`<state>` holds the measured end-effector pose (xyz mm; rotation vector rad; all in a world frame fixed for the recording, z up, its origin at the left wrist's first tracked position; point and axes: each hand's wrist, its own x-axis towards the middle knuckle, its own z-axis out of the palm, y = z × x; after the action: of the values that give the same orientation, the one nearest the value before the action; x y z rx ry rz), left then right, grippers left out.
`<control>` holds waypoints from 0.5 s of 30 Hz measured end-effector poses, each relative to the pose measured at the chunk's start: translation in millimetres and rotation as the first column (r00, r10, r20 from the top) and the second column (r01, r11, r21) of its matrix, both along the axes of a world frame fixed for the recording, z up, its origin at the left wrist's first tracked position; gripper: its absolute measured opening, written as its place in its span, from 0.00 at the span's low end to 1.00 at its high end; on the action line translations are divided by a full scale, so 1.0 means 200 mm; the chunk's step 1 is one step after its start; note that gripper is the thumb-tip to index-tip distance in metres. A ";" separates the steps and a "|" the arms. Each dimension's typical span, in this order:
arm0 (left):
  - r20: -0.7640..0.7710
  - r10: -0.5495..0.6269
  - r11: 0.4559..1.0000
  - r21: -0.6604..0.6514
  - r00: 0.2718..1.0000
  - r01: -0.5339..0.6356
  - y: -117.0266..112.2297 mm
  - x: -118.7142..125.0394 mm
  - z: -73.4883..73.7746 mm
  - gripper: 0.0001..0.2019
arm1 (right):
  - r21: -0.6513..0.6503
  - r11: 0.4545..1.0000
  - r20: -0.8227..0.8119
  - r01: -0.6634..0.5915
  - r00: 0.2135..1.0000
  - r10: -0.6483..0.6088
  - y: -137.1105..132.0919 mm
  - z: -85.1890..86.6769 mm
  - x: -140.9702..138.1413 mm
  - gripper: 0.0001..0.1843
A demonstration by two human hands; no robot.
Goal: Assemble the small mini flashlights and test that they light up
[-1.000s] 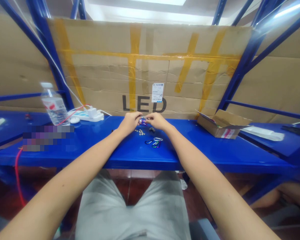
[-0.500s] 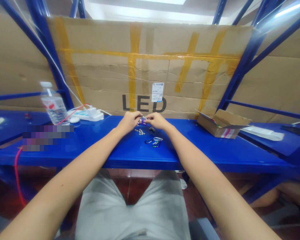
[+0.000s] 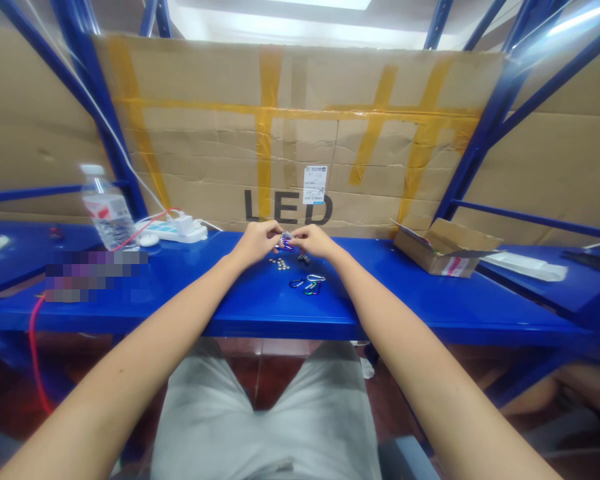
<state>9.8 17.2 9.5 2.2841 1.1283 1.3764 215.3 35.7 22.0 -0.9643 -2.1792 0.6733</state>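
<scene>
My left hand and my right hand meet above the far part of the blue table, fingers closed in a pinch. Between their fingertips is a small, pale silvery item, too small to name. Shiny purple-blue metal pieces show right beneath the fingertips, partly hidden by them. Several small silvery round pieces lie below my left hand. A little heap of dark metal parts sits under my right hand. Nearer to me are several carabiners, among them black, silver and green ones.
On the right stands an open cardboard box, with a white packet beside it. A water bottle and a white power strip with cables stand at left. A large cardboard sheet walls off the table's back.
My fingers have shifted very slightly around the small item. The loose pieces and carabiners on the table lie as before.
</scene>
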 end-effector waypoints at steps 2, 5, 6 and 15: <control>0.005 -0.007 1.000 -0.002 1.000 0.007 0.00 0.00 0.00 0.03 | -0.010 1.000 -0.003 -0.006 1.000 0.006 0.00 0.00 0.00 0.14; -0.009 -0.012 0.999 0.031 1.000 0.012 0.00 0.00 0.00 0.03 | -0.011 1.000 -0.007 -0.018 1.000 0.018 0.00 0.00 0.00 0.14; -0.024 -0.009 0.998 0.058 1.000 0.011 0.00 0.00 0.00 0.02 | -0.009 1.000 -0.008 -0.020 1.000 0.020 0.00 0.00 0.00 0.14; -0.192 0.043 0.910 0.413 0.980 0.041 0.02 -0.01 0.02 0.05 | -0.026 1.000 -0.019 -0.012 1.000 0.012 0.01 -0.01 -0.01 0.13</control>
<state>7.9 21.2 12.9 2.7709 0.9591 1.5407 213.9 37.5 20.2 -0.9555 -2.1666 0.7157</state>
